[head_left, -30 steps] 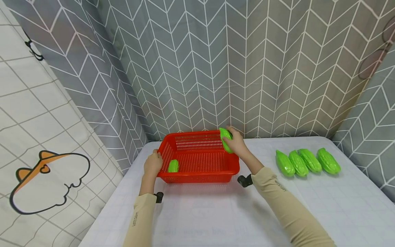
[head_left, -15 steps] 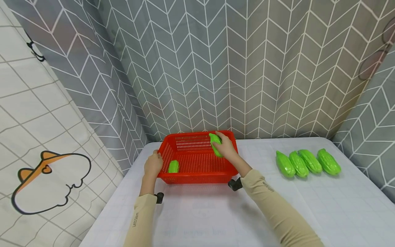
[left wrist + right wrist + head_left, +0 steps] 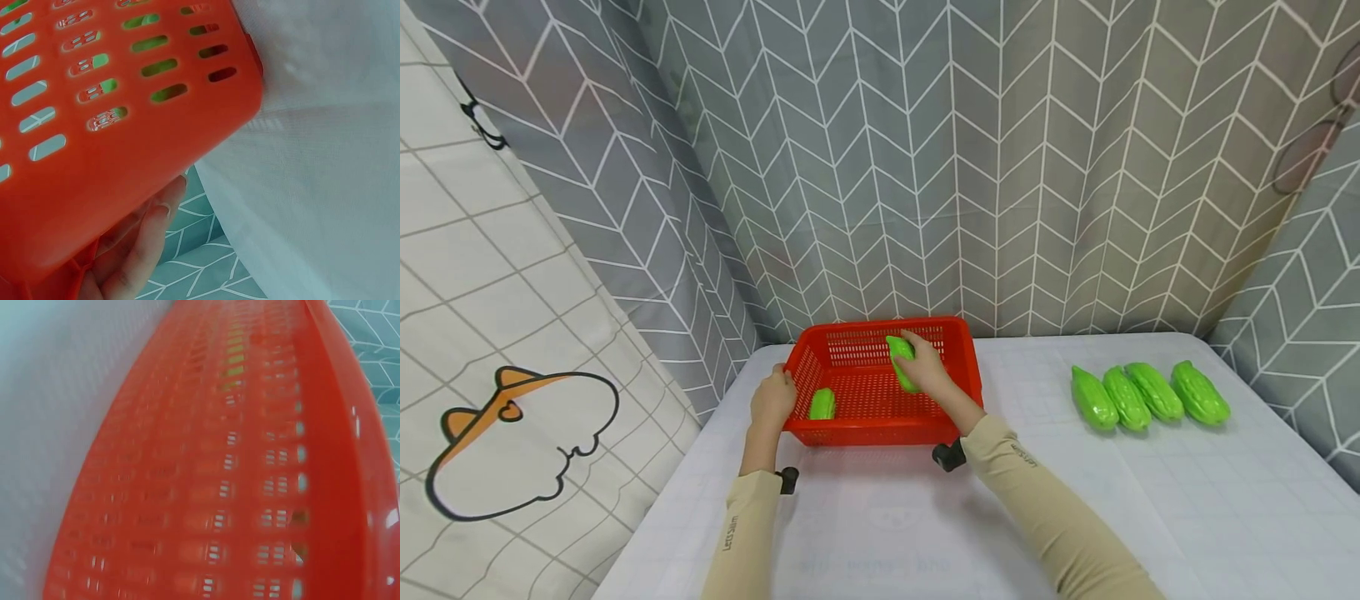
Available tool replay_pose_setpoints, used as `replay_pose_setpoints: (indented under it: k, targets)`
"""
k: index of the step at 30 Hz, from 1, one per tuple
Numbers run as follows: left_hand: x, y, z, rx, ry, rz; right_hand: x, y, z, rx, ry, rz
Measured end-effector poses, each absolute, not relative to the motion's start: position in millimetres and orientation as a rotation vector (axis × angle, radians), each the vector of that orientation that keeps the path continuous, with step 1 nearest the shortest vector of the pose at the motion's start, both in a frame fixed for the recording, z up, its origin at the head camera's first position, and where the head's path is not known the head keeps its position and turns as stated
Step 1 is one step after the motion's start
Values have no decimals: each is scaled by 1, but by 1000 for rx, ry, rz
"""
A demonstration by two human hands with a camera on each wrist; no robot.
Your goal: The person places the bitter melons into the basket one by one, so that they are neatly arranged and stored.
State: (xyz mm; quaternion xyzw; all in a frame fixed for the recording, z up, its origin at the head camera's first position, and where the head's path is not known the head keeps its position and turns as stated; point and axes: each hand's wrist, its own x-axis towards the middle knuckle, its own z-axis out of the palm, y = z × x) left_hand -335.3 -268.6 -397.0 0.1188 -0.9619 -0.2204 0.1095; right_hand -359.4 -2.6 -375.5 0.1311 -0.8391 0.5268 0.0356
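A red plastic basket [image 3: 872,431] with slotted walls stands on the white-covered table. My left hand [image 3: 773,398] grips its left rim; the left wrist view shows the fingers [image 3: 147,240] curled under the rim. Over the basket's inside, right of its middle, my right hand [image 3: 925,365] holds a shiny green bitter melon [image 3: 901,354], its pointed end toward the back. Another bitter melon [image 3: 822,404] lies in the basket's near left corner, its near end hidden by the front wall. In the right wrist view the basket's outer wall [image 3: 331,487] fills the picture and hides that hand.
Several more bitter melons [image 3: 1126,398] lie in a row on the table [image 3: 1045,500] to the right of the basket. A grey zigzag-patterned curtain [image 3: 1030,167] hangs right behind the table's back edge. A white tiled-pattern sheet [image 3: 512,283] hangs at the left.
My right hand has carried the bitter melon leftward and slightly nearer, from the basket's right rim to over its inside. The left hand and the basket stay where they were.
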Motion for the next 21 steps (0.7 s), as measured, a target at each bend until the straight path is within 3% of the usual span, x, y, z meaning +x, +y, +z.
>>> replay_pose_setpoints:
  k: [21]
  targets:
    - [-334, -270, -396, 343, -2822, -660, -351, -54, -388, 497, -2618, 1706]
